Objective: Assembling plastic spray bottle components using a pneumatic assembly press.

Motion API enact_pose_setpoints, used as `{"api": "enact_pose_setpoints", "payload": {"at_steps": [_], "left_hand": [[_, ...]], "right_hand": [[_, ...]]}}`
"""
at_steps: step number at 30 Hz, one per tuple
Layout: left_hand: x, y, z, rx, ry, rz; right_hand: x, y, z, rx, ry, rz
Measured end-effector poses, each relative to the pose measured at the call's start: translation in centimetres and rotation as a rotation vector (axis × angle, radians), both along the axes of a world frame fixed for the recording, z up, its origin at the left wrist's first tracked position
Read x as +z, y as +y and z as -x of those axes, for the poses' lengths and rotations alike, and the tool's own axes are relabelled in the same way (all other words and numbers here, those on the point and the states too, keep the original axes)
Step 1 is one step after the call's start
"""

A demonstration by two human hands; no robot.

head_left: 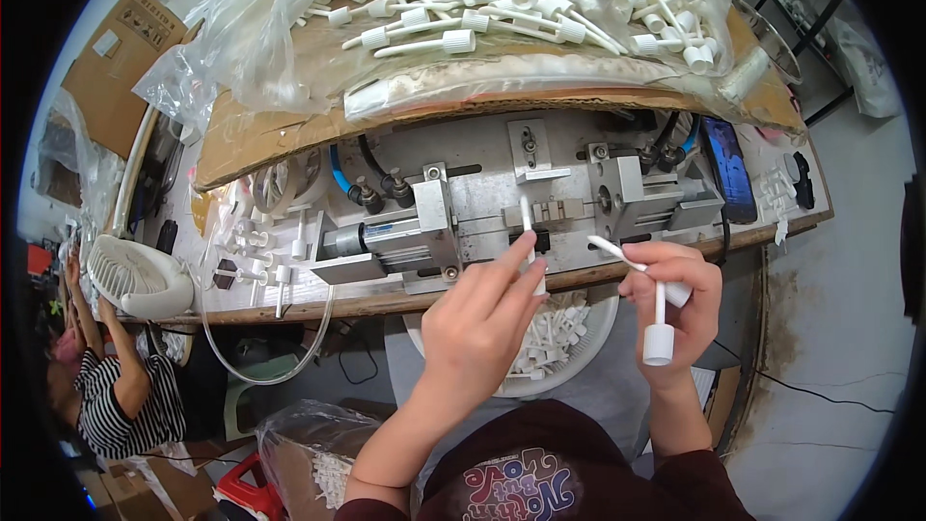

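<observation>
My left hand [482, 314] is closed at the fingertips on a white applicator cap [526, 215], a ribbed cap with a thin stem. Its stem points away from me, beside the small metal block [555, 212] in the middle of the bench fixture; my fingers partly cover it. To the right, my right hand [683, 304] is closed around two more white applicator caps. One lies tilted with its stem toward the fixture, while the other applicator cap [659, 342] hangs cap-down below my fingers.
Metal air cylinders [395, 236] with hoses flank the fixture. Beyond, a cardboard sheet [280, 140] bears a heap of applicator caps [473, 24]. Below the bench edge is a white basin [521, 391] of parts. A phone [730, 169] lies right; another person [125, 396] sits left.
</observation>
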State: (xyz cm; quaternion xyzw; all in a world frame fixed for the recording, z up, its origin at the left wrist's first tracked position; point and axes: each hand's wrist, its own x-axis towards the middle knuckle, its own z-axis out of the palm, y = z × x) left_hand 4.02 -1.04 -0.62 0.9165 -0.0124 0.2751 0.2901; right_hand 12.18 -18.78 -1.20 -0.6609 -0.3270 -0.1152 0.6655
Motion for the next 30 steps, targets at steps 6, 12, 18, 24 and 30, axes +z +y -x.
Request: {"api": "enact_pose_setpoints", "payload": {"at_steps": [6, 12, 18, 24, 30], "left_hand": [[-0.5, 0.1, -0.9, 0.051, 0.037, -0.289], [0.0, 0.3, -1.5, 0.029, 0.051, -0.240], [1.1, 0.6, -1.3, -0.041, 0.098, -0.163], [3.2, -0.8, 1.3, -0.415, 0.117, 0.465], [3.1, -0.6, 1.8, -0.195, 0.006, 0.280]], "right_hand": [[-0.2, -0.1, -0.1, -0.025, -0.128, 0.119], [0.3, 0.0, 0.0, -0.121, -0.236, 0.274], [0.2, 0.0, -0.5, -0.233, -0.551, 0.443], [0.9, 1.0, -0.2, -0.158, -0.613, 0.485], [0.4, 1.3, -0.6, -0.198, -0.576, 0.354]]}}
